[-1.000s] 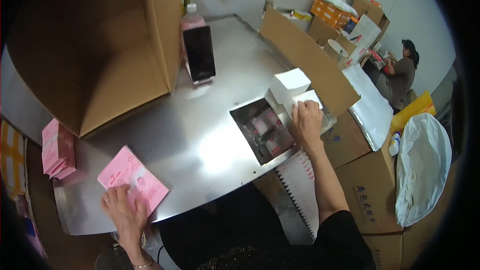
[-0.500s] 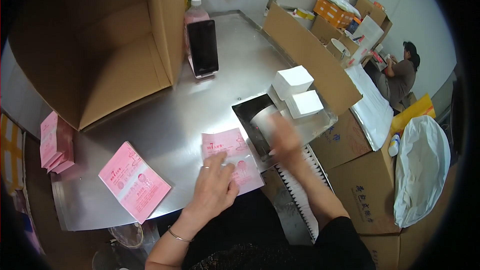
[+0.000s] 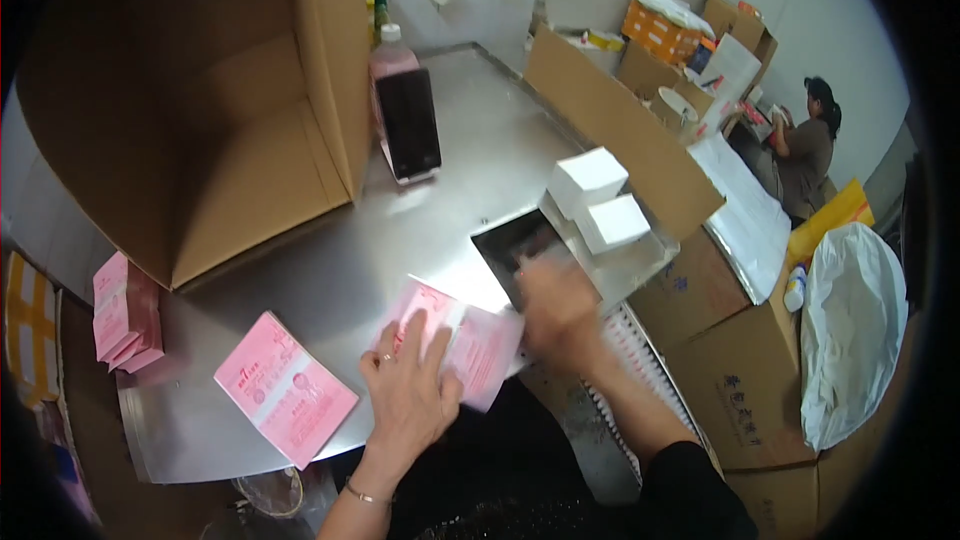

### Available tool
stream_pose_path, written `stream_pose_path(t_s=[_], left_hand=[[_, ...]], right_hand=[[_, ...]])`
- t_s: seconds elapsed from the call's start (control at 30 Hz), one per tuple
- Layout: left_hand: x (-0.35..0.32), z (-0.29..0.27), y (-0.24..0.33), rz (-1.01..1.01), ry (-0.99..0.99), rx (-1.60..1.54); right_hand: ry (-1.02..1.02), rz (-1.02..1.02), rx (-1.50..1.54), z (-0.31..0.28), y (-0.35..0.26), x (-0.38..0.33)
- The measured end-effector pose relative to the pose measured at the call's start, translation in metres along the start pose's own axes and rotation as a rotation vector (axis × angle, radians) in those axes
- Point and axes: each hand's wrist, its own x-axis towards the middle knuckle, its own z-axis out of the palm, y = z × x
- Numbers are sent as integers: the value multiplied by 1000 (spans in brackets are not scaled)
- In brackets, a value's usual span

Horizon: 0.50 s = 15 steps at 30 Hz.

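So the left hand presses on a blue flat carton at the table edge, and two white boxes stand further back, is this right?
Not quite: the flat carton under the left hand is pink, not blue, as the head view shows. The two white boxes do stand further back.

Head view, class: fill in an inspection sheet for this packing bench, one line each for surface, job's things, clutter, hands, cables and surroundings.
Surface: bare metal table, shiny, with glare near the middle.
Job's things: pink flat carton at the front edge; another pink flat carton lies apart to its left; pink stack at the left edge.
Clutter: large open cardboard box, dark phone leaning upright, two white boxes, dark tray.
Hands: left hand flat on the carton; right hand blurred at its right end, grip unclear.
Cables: nothing seen.
Surroundings: cardboard boxes to the right, white bag, another person at the far right.
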Motion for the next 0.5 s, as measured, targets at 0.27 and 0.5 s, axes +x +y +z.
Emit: stream_pose_path(t_s=[0.27,0.5], left_hand=[[16,-6,23,-91,-77,74],[13,-8,17,-7,-59,-1]], right_hand=[[234,198,-364,1,121,7],[241,252,-156,-2,126,1]])
